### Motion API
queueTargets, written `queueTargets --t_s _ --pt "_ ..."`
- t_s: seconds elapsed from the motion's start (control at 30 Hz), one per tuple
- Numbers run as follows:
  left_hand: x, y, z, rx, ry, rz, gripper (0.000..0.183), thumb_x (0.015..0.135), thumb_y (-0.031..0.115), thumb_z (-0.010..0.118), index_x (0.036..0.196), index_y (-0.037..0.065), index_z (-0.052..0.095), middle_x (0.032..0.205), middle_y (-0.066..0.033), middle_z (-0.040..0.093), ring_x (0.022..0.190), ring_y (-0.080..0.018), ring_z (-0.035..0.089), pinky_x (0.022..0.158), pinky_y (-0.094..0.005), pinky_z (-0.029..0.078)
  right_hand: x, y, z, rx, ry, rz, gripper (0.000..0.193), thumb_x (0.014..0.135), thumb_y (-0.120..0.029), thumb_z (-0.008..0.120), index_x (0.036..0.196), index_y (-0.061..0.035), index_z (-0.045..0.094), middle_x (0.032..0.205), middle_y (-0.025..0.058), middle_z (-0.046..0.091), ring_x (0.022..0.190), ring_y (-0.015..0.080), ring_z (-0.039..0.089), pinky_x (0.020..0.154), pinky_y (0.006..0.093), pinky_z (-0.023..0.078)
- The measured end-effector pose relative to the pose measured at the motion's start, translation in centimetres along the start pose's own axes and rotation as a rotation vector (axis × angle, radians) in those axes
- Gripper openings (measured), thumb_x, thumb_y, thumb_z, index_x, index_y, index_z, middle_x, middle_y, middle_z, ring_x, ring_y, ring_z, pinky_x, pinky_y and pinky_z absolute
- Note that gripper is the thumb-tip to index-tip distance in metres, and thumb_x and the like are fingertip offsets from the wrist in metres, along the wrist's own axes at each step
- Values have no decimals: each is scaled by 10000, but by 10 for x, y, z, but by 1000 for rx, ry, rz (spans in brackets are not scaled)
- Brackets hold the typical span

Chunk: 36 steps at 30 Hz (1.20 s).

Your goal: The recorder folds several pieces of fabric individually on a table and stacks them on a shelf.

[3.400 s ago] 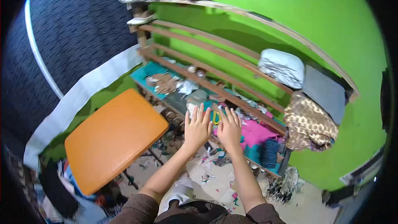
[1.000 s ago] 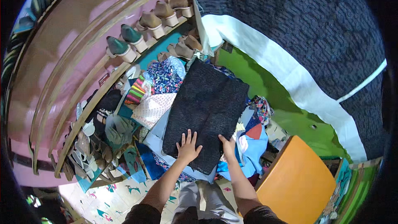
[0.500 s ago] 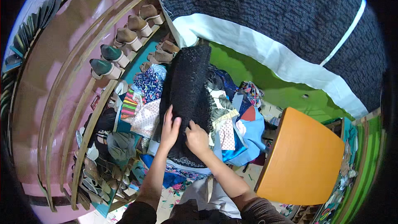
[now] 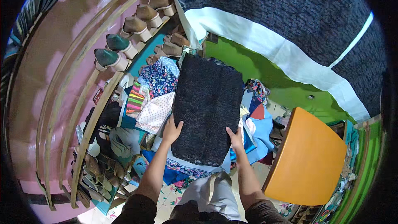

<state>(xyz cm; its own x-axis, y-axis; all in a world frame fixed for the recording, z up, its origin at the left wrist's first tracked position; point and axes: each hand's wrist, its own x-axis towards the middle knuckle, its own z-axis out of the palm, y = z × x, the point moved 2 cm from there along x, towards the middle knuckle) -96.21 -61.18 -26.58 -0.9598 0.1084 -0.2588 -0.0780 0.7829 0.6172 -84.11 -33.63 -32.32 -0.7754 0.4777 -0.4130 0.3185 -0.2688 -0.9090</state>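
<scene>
A folded black lace cloth (image 4: 207, 110) lies flat as a broad rectangle on a pile of clothes in front of me. My left hand (image 4: 171, 132) holds its left edge, thumb on top and fingers along the side. On the opposite edge, my right hand (image 4: 236, 140) has its thumb over the top, its other fingers partly hidden at the side. Left of the black cloth are a white dotted cloth (image 4: 156, 112), a navy floral cloth (image 4: 159, 76) and a striped cloth (image 4: 134, 99). A light blue cloth (image 4: 262, 130) pokes out at the right.
At the left, wooden rails (image 4: 89, 130) stand by a shelf of heeled shoes (image 4: 134, 25), with more shoes (image 4: 99, 170) below. An orange chair back (image 4: 309, 157) rises at the right. A large dark patterned cloth with a white border (image 4: 282, 49) hangs beyond the pile.
The black lace cloth has gone from a narrow, upright-looking roll to a wide flat rectangle. My hands have moved apart, from its middle to its two side edges.
</scene>
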Motion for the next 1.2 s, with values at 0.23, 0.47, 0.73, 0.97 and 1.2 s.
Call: queueTargets --t_s 0.23,0.47,0.73,0.97,1.2 --pt "2 5 -8 -448 -135 -145 580 759 314 685 1173 -23 460 1093 -184 578 985 -279 574 869 -353 445 -30 3 9 94 -18 42 683 778 -210 687 1312 29 336 1273 171 456 1152 275 451 1002 342 323" --pt "-11 40 -20 -1222 -522 -405 446 757 87 619 1173 9 481 1054 -149 577 925 -260 592 807 -398 495 -58 -41 1 370 -88 240 570 815 -163 638 1299 -25 371 1196 134 514 1044 247 529 875 361 442" --pt "-57 223 -48 -1373 -609 -210 433 774 82 624 1165 21 449 1065 -127 569 939 -258 579 825 -390 485 -95 -162 -72 282 -10 154 549 807 -191 634 1260 12 399 1158 158 539 1008 265 561 835 370 472" --pt "-159 358 -48 -1461 -756 108 299 811 47 580 1104 41 524 970 -106 613 860 -236 617 753 -374 531 -183 -254 -192 323 113 -170 532 798 -202 614 1247 3 416 1125 145 558 988 254 568 843 372 474" --pt "-289 443 16 -1506 -1156 291 295 825 55 560 1113 21 511 985 -113 602 852 -221 614 736 -353 532 -304 -291 -360 273 248 -567 505 808 -126 599 1263 -24 404 1158 113 539 1001 224 559 853 350 460"
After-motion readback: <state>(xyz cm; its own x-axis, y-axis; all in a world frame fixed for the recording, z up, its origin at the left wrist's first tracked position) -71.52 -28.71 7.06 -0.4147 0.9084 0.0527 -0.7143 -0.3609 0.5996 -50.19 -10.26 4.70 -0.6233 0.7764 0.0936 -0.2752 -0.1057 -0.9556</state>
